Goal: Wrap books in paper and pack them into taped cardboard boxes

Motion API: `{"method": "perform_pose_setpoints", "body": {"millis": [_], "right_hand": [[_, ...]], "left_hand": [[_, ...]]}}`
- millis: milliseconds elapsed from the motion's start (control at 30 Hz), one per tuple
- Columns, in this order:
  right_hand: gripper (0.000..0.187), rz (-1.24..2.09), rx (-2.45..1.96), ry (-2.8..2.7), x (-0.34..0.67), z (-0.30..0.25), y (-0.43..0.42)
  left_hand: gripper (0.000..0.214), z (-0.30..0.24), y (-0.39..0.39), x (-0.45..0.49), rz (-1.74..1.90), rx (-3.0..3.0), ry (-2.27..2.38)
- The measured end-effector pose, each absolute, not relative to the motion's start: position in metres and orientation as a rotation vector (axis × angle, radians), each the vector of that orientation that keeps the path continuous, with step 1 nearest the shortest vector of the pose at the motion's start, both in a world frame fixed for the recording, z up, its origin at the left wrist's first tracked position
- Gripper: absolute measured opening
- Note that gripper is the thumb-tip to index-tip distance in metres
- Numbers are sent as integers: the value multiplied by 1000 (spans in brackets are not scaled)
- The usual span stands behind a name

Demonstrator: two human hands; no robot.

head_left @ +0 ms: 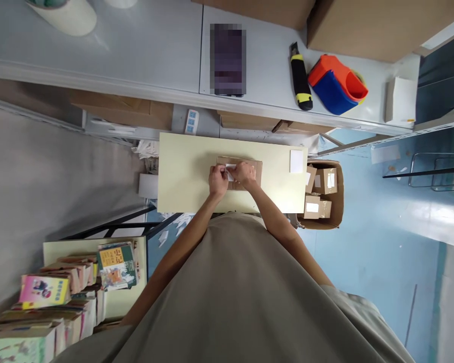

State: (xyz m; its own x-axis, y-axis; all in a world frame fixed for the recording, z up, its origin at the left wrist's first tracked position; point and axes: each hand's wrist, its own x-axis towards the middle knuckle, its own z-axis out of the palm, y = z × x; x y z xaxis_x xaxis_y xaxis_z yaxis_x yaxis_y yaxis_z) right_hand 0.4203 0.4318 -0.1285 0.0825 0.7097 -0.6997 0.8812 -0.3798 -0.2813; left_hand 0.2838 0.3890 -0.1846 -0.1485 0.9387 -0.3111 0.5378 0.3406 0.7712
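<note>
A small cardboard box [259,174] lies flat on the pale yellow table [185,176] in front of me. Over its left part, my left hand [218,180] pinches the edge of a white paper label [230,172]. My right hand [245,174] grips the same label from the other side, fingers closed and resting over the box. Part of the label is hidden under the fingers. To the right on the table lies a white stack of labels or paper [296,161].
A grey shelf [155,65] ahead carries a utility knife [300,78], an orange and blue tape dispenser [336,85] and a white paper stack [401,101]. At right stands an open carton [338,201] holding labelled boxes. Books [117,264] fill a lower-left table.
</note>
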Motion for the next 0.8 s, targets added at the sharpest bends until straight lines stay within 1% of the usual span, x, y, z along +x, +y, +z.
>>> {"method": "perform_pose_setpoints", "body": {"millis": [100, 167, 233, 367, 467, 500, 567, 600, 667, 800], "right_hand": [[51, -1122, 2217, 1590, 410, -128, 436], [50, -1117, 2233, 1581, 406, -127, 435], [45, -1140, 2216, 1585, 404, -125, 431], [28, -1148, 2139, 1611, 406, -121, 421], [31, -1209, 2087, 1606, 410, -119, 423], [27, -1253, 2075, 1587, 411, -119, 425], [11, -1363, 2055, 1535, 415, -119, 433], [12, -1418, 2047, 1511, 417, -119, 436], [26, -1493, 2044, 1484, 420, -121, 439], [39, -1427, 2182, 1491, 418, -128, 433]], "left_hand": [[32, -182, 387, 283, 626, 1273, 1844], [33, -183, 386, 281, 618, 1263, 1859], [38, -185, 387, 277, 608, 1261, 1848], [55, -192, 391, 265, 580, 1275, 1770], [60, -194, 395, 257, 520, 1306, 1710], [61, -195, 397, 255, 501, 1322, 1697], [61, -195, 399, 253, 477, 1349, 1685], [61, -195, 401, 253, 472, 1355, 1688], [62, -195, 402, 253, 474, 1351, 1694], [65, -196, 402, 256, 501, 1315, 1694]]}}
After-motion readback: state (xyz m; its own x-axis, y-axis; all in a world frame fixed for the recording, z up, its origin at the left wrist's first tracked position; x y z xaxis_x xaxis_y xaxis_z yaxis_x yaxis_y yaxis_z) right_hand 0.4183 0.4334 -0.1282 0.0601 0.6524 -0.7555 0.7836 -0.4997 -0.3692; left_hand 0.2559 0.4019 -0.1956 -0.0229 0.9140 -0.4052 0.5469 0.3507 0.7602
